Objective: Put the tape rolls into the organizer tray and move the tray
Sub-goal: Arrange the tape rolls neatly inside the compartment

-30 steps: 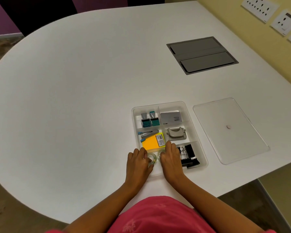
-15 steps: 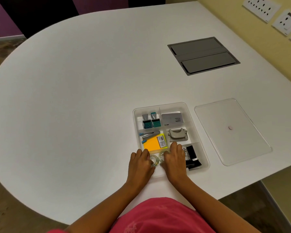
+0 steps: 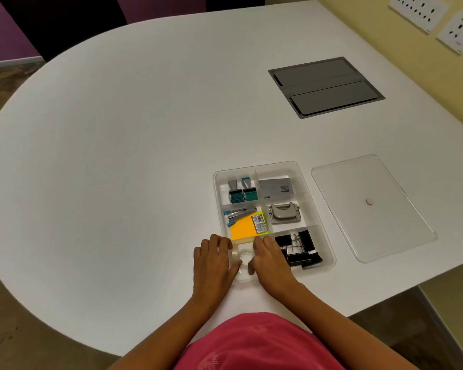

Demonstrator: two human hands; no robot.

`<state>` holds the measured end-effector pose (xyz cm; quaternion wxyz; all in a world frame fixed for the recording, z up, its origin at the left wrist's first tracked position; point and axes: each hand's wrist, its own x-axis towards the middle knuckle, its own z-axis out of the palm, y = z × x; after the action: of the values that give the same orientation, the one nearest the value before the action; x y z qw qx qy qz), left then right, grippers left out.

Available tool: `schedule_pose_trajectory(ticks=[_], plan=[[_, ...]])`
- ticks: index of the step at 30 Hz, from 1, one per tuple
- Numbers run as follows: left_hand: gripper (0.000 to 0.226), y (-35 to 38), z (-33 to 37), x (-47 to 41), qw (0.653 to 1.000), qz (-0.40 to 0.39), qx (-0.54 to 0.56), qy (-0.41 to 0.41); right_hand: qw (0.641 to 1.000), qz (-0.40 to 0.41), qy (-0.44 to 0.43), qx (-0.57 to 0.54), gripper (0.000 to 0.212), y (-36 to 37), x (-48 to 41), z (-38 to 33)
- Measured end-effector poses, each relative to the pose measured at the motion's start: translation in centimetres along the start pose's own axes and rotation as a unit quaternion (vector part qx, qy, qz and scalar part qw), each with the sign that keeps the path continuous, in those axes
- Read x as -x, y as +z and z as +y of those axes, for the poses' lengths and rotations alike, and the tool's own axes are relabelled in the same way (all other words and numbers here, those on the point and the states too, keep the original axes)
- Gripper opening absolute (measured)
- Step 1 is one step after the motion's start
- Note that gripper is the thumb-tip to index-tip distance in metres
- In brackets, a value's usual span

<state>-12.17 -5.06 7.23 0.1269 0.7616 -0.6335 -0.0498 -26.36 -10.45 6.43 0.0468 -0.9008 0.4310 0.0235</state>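
Observation:
A clear organizer tray (image 3: 300, 166) with several compartments sits on the white table near the front edge. In its near-left compartment lies a clear tape roll (image 3: 244, 254) with a white core. A second clear roll (image 3: 242, 276) seems to lie just nearer to me, partly hidden. My left hand (image 3: 214, 260) presses on the rolls from the left and my right hand (image 3: 270, 259) from the right. Both thumbs meet on the rolls, and the fingers curl over the compartment's edges.
The tray also holds stamps (image 3: 242, 192), a grey box (image 3: 276, 188), a stapler (image 3: 239, 212), orange sticky notes (image 3: 242, 229), a hole punch (image 3: 284, 213) and black binder clips (image 3: 300, 248). The clear lid (image 3: 372, 206) lies to the right. A grey cable hatch (image 3: 325, 86) sits farther back.
The two rolls stood side by side, one under each hand. Now one lies behind the other, and both hands have closed in around them.

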Motion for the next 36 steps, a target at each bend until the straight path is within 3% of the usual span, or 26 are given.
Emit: schedule_pose_trajectory(ticks=[6,18,28,30,33,36], plan=[[0.027,0.0,0.2,-0.1,0.999,-0.013,-0.043,0.008,1.0,0.009,0.008,0.023,0.024,0.5,-0.7,-0.6],[0.024,0.4,0.8,-0.3,0.999,-0.018,-0.04,0.03,0.999,0.012,0.045,-0.016,0.029,1.0,0.2,-0.5],[0.024,0.9,1.6,-0.6,0.991,-0.001,-0.006,0.132,0.99,0.088,0.077,-0.082,0.028,-1.2,0.9,0.3],[0.024,0.7,1.7,-0.7,0.994,0.01,0.013,0.111,0.99,0.093,0.062,-0.085,0.029,-1.1,0.9,0.3],[0.019,-0.1,1.7,-0.6,0.992,0.012,0.126,-0.011,0.993,0.082,0.029,-0.076,0.036,-1.3,0.6,0.2],[0.016,-0.4,1.0,-0.5,0.951,-0.021,0.264,-0.162,0.998,0.028,0.003,-0.049,0.042,-1.3,-0.2,0.1]])
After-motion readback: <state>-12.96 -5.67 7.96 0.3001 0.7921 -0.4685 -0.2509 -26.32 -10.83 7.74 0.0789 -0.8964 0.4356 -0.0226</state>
